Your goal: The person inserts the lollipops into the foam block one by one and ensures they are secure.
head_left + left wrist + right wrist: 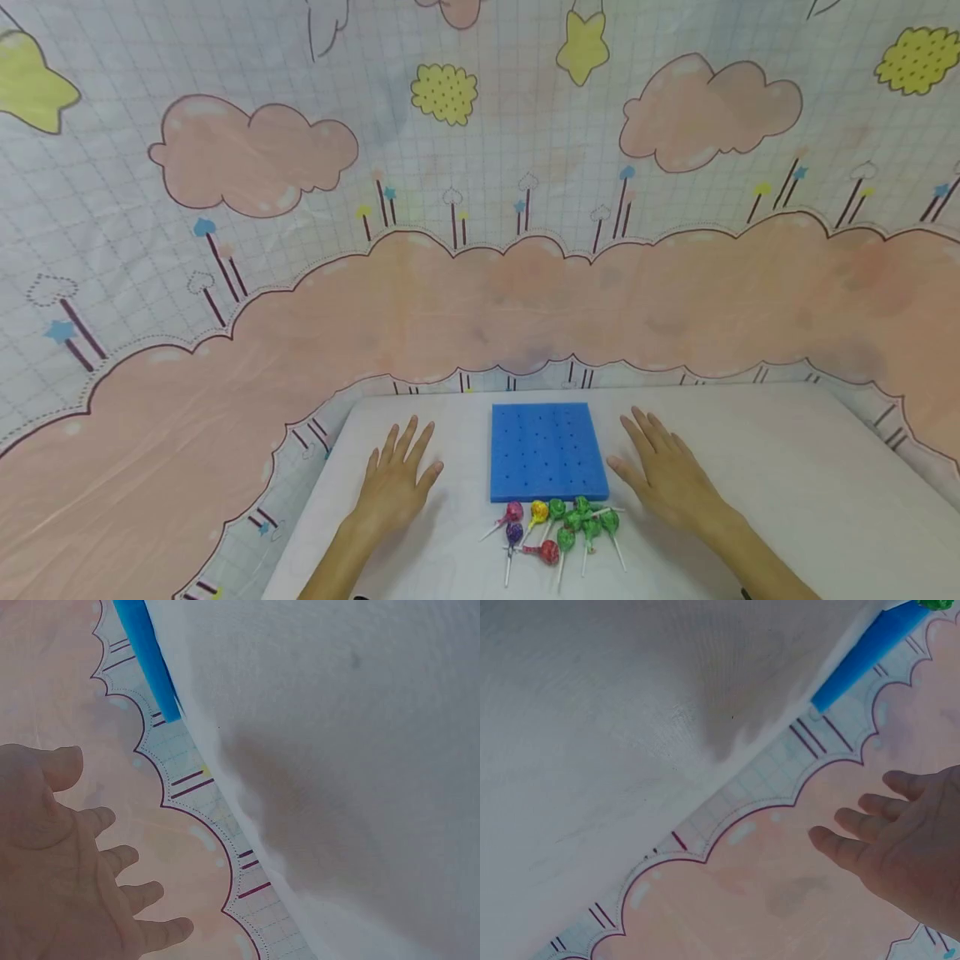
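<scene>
The printed backdrop (480, 308), with pink clouds, yellow stars and a faint grid, fills the upper part of the head view and extends down both sides of the white table (787, 492). On the table, toward its far edge and roughly midway between the two hands, lies a flat blue foam block (543, 450), its top face marked with small dark holes. The right hand (671, 479) is positioned at the block's right side, back of the hand up, fingers extended, thumb tip just beside the block's edge. The left hand (393, 487) is at the block's left side, farther from it, fingers straight and spread, thumb pointing toward the block. Whether either palm contacts the tabletop cannot be determined. Directly in front of the block's near edge, a loose group of wrapped lollipops (566, 539) lies on the table: one pink, one purple and one red toward the left, one yellow beside them, and several green to the right, some overlapping. Their thin white sticks (619, 552) point in differing directions, many toward the near side of the table.
</scene>
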`<state>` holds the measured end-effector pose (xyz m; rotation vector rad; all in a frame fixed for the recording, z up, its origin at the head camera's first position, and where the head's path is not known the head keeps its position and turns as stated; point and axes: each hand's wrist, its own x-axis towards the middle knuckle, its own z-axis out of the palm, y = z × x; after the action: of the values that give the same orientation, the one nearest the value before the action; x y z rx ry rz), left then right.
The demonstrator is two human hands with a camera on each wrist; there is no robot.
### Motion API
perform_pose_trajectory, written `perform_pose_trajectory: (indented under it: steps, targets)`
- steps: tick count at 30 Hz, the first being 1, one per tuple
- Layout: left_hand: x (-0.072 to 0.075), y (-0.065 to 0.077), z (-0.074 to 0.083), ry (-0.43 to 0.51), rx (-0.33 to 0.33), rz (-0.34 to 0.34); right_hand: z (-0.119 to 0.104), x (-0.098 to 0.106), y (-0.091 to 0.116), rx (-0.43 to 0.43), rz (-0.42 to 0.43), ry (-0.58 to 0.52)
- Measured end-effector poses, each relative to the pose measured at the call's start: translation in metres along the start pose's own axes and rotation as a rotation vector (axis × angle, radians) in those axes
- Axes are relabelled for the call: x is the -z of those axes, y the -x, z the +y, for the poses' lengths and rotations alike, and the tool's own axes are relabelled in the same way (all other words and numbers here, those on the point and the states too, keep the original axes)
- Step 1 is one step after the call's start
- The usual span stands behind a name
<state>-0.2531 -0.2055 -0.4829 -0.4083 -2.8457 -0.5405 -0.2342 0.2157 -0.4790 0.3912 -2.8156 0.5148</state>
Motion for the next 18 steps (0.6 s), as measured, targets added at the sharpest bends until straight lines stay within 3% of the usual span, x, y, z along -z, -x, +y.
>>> perform_pose_trajectory:
  steps: [6,13,18]
  targets:
    - [-0.002,-0.002,0.004,-0.019,-0.015,0.007,0.003,-0.003,0.0,-0.008,0.002,0.018]
    - [0.008,-0.002,0.015,-0.003,0.004,-0.018,-0.001,-0.002,0.0,0.017,0.015,0.008]
    - [0.003,-0.002,0.017,0.0,-0.025,-0.008,-0.003,-0.001,0.0,0.03,0.029,0.017]
